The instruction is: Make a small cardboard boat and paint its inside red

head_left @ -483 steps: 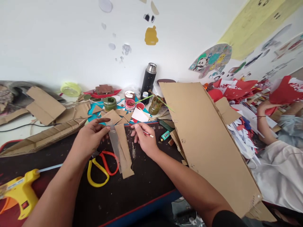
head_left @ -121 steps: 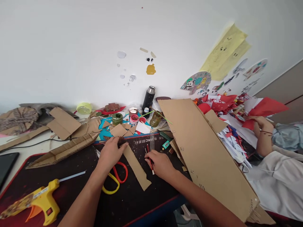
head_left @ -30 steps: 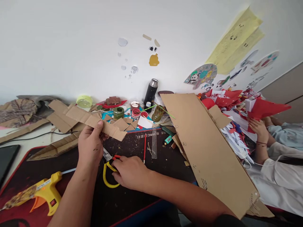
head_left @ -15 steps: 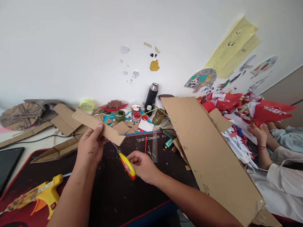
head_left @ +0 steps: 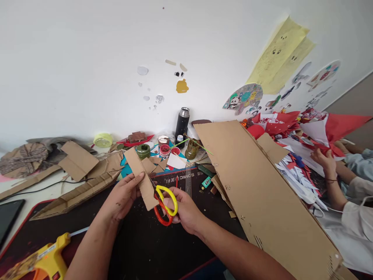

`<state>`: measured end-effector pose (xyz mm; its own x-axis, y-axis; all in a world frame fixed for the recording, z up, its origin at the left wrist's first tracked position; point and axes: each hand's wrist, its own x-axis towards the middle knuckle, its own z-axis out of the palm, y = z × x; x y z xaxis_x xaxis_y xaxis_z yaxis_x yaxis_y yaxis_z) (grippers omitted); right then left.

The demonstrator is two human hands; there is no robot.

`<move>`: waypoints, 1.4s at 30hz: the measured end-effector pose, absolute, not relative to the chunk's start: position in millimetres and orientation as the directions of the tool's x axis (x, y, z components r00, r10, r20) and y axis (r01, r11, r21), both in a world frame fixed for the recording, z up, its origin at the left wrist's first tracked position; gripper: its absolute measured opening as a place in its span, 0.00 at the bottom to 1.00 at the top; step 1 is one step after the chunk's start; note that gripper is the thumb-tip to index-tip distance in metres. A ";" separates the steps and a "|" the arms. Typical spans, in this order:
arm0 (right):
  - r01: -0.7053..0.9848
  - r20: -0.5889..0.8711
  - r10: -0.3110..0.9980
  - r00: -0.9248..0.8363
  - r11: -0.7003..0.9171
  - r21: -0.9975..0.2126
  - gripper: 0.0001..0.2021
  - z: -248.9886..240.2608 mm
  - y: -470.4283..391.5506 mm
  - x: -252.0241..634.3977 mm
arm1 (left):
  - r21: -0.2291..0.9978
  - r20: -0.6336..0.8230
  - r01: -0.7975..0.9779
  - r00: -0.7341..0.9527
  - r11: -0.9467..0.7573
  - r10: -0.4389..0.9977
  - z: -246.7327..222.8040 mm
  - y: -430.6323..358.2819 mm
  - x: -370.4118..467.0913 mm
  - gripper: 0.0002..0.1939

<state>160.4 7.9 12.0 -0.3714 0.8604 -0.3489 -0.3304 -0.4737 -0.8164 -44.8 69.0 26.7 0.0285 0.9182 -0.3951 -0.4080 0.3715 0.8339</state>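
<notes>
My left hand pinches a strip of brown cardboard near its middle, thumb on top, above the dark desk mat. My right hand has its fingers in the handles of a pair of scissors, one handle yellow and the other red. The handles are spread apart, and the blades lie at the strip's right edge, mostly hidden by the cardboard.
A yellow hot glue gun lies at the lower left. A large cardboard sheet leans along the right. Paint jars and a black flask stand at the back. Another person's hand holds red paper at far right.
The cardboard strip has turned steeper and its lower end has come nearer me. The scissors' handles have spread wider, and the blades have come up to the strip's right edge.
</notes>
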 end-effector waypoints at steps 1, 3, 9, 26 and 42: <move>-0.341 -0.355 0.854 -0.381 -0.487 -0.804 0.27 10.0 8.1 161.3 | 0.837 -0.390 -0.408 0.024 0.365 0.921 27.5 68.3 -42.6 0.26; -0.356 -0.357 0.840 -0.408 -0.507 -0.785 0.28 6.5 8.5 163.0 | 0.848 -0.379 -0.399 0.005 0.349 0.925 28.5 67.2 -39.1 0.27; -0.351 -0.279 0.784 -0.554 -0.524 -0.776 0.32 1.8 10.3 160.1 | 0.842 -0.399 -0.392 0.014 0.372 0.917 34.9 63.6 -28.5 0.31; -0.445 -0.158 0.788 -0.595 -0.487 -0.751 0.32 -11.6 24.0 153.2 | 0.857 -0.357 -0.424 -0.074 0.294 0.931 35.1 66.0 -37.7 0.30; -0.324 -0.094 0.640 -0.762 -0.503 -0.801 0.44 -15.1 15.5 168.3 | 0.823 -0.163 -0.543 -0.508 -0.168 0.846 26.5 81.6 -64.2 0.25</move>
